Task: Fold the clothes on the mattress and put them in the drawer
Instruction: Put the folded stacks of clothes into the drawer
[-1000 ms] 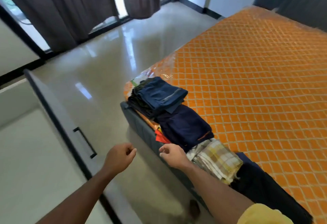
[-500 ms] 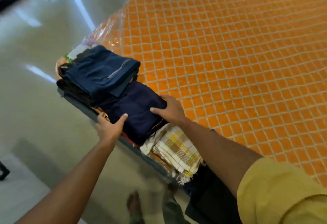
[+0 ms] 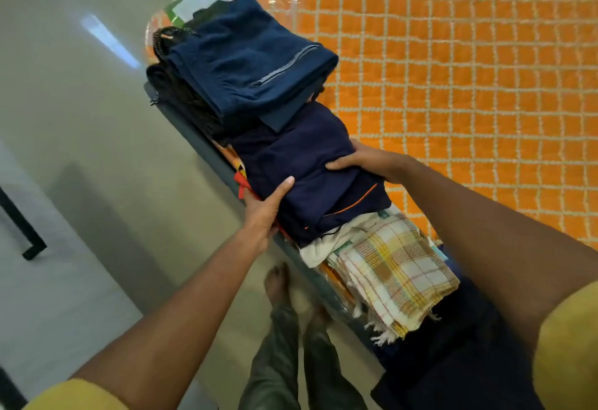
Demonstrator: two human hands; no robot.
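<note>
Gripping opposite sides of a folded navy garment (image 3: 301,179) with thin orange piping, the left hand (image 3: 263,212) and right hand (image 3: 365,162) curl round its edges at the mattress (image 3: 469,86) border, between a blue folded pile (image 3: 246,63) and a checked yellow-and-white cloth (image 3: 394,277).

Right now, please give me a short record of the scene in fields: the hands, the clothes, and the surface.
left hand: grips near side of dark navy garment
right hand: grips far side of same garment
blue folded pile: beyond it, untouched
checked cloth: nearer the person, partly under navy garment
surface: orange mattress, clothes along its edge
</note>
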